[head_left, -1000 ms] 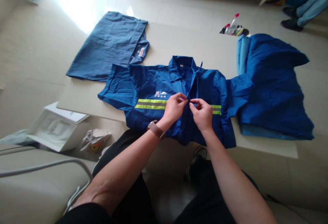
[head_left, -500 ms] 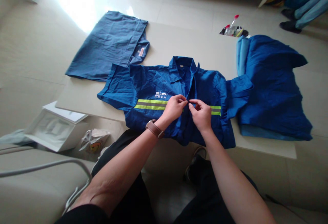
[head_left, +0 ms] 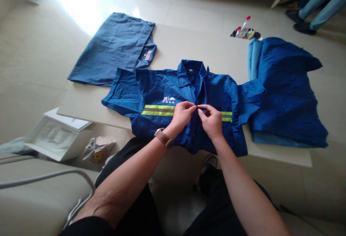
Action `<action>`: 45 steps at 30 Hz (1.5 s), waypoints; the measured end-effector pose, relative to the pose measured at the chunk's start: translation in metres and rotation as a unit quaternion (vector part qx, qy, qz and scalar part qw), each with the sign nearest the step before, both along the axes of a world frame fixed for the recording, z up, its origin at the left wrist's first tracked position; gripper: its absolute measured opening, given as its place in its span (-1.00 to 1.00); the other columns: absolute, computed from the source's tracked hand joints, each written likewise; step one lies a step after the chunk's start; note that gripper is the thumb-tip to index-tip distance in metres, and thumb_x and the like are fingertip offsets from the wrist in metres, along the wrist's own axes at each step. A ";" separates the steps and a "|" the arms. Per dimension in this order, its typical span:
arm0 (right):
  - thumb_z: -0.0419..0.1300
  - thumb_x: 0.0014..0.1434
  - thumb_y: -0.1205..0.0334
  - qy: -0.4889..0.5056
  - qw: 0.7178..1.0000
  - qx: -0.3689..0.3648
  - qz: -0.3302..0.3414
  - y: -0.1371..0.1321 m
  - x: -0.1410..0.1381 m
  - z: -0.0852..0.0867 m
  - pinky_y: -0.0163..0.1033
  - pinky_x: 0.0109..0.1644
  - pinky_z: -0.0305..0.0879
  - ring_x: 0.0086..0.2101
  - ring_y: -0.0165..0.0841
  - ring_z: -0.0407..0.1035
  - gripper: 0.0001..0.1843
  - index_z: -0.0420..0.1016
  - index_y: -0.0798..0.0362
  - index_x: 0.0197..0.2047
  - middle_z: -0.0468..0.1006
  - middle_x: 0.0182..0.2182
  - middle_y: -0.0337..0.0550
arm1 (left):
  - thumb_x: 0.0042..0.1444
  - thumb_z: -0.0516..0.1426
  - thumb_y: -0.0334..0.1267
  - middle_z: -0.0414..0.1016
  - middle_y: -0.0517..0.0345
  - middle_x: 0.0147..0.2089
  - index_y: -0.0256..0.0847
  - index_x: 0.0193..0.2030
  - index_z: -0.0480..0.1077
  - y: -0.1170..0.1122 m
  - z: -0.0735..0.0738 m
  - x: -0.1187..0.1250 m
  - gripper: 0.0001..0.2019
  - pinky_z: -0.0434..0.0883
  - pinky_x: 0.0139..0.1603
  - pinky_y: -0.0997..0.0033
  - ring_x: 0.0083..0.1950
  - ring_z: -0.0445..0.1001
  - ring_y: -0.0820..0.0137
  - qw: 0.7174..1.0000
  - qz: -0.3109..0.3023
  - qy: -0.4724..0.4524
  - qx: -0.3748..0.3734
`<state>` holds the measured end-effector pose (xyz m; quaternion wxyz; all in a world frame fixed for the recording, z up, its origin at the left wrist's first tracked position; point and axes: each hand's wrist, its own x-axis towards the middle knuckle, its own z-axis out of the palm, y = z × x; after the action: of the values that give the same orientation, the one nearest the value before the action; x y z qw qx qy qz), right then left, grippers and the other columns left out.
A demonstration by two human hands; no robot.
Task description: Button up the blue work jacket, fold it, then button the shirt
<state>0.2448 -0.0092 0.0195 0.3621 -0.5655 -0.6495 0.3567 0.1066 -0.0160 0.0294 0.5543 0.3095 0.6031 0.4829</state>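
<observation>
A blue short-sleeved work shirt point(head_left: 159, 84) with a collar, a white chest print and a yellow-and-grey stripe lies front up, its collar pointing away from me. My left hand point(head_left: 183, 114), with a brown-strapped watch on the wrist, pinches the edge of the front opening at stripe height. Close beside it, my right hand point(head_left: 211, 121) pinches the other front edge, fingertips nearly meeting those of the left. Whatever small part sits between the fingertips is hidden. Above that point the front hangs apart at the neck.
A folded blue garment point(head_left: 116, 48) lies at the far left of the pale table point(head_left: 189, 41). A stack of blue garments point(head_left: 289, 95) sits on the right. Beyond are bottles point(head_left: 245, 29) and a person's legs point(head_left: 319, 5). A white box point(head_left: 59, 138) stands lower left.
Both hands stay at the same place on the shirt front, with only small finger movements; the fingertips sit slightly differently. The person's feet at the upper right have shifted a little left.
</observation>
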 end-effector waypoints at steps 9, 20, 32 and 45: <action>0.24 0.23 0.10 -0.002 1.000 0.015 -0.024 0.000 -0.002 0.004 -0.24 -0.32 0.18 -0.44 -0.36 0.26 -0.79 0.61 0.05 -0.27 0.48 -0.43 -0.20 | 0.07 0.20 -0.53 0.44 0.26 -0.48 -0.30 -0.18 0.46 -0.001 0.004 0.004 -0.83 0.21 -0.47 0.57 -0.49 0.32 0.54 1.000 0.013 -0.006 -0.022; 0.41 -0.16 -0.01 0.260 0.938 -0.199 -0.114 0.008 -0.005 -0.019 -0.17 -0.15 0.37 -0.35 -0.28 0.44 -0.66 0.53 0.04 -0.38 0.60 -0.42 -0.17 | 0.10 0.16 -0.54 0.47 0.25 -0.43 -0.21 -0.19 0.39 -0.004 0.009 -0.001 -0.81 0.25 -0.37 0.53 -0.40 0.43 0.48 0.976 -0.091 0.176 0.087; 0.41 -0.28 0.05 0.288 0.913 -0.259 -0.131 0.008 -0.007 -0.021 -0.18 -0.26 0.39 -0.38 -0.27 0.47 -0.68 0.53 0.02 -0.43 0.62 -0.46 -0.18 | 0.03 0.17 -0.58 0.50 0.21 -0.40 -0.21 -0.20 0.44 -0.007 0.011 -0.005 -0.76 0.27 -0.33 0.46 -0.38 0.45 0.41 0.949 -0.126 0.279 0.078; 0.43 -0.18 0.01 0.259 0.937 -0.196 -0.126 0.007 -0.007 -0.021 -0.18 -0.14 0.37 -0.35 -0.32 0.45 -0.65 0.58 0.06 -0.37 0.62 -0.41 -0.18 | -0.03 0.17 -0.60 0.41 0.28 -0.44 -0.21 -0.20 0.45 -0.005 0.013 -0.005 -0.72 0.24 -0.35 0.48 -0.39 0.37 0.46 0.952 -0.128 0.258 0.099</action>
<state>0.2380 -0.0025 -0.0019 0.4418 -0.5903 -0.3739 0.5626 0.1016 -0.0208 0.0423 0.4037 0.5514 0.6302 0.3686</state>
